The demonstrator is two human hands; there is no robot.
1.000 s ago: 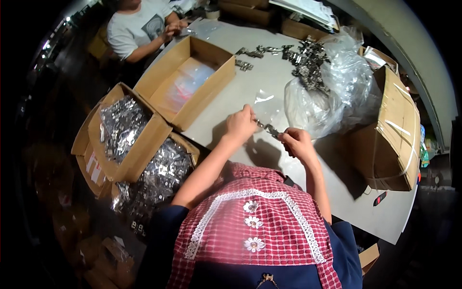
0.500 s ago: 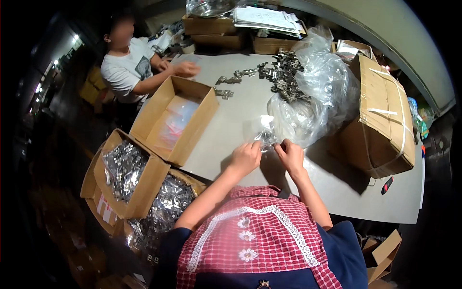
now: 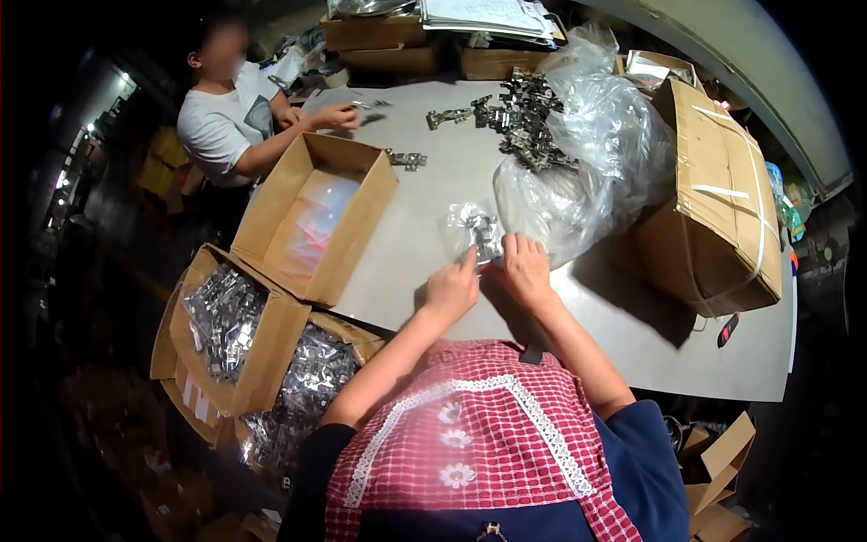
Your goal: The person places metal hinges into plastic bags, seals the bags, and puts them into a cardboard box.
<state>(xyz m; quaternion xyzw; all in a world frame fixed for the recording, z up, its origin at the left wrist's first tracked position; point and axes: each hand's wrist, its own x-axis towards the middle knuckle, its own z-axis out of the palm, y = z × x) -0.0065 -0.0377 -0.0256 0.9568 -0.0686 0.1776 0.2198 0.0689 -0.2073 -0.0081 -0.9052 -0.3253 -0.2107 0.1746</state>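
A small clear plastic bag [image 3: 458,226] with shiny metal hinge-like parts [image 3: 485,237] inside lies on the grey table in front of me. My left hand [image 3: 452,287] has its fingers closed at the bag's near left edge. Over the near right edge, my right hand [image 3: 526,267] is closed with its fingers bent down, gripping the bag there. The fingertips are partly hidden. Just beyond my right hand rests a large crumpled clear plastic sack [image 3: 551,212], beside a dark heap of loose metal parts [image 3: 533,117].
An open carton with flat plastic bags [image 3: 312,221] stands to the left. Nearer, another carton [image 3: 226,325] holds bagged metal parts. A strapped carton [image 3: 722,199] stands at right, a red-and-black tool [image 3: 728,330] near it. Across the table, a person [image 3: 230,117] handles a bag.
The bag has come down flat on the table, its metal parts showing more plainly. My right hand has shifted up and left over its edge. The other person now holds a bag with metal parts.
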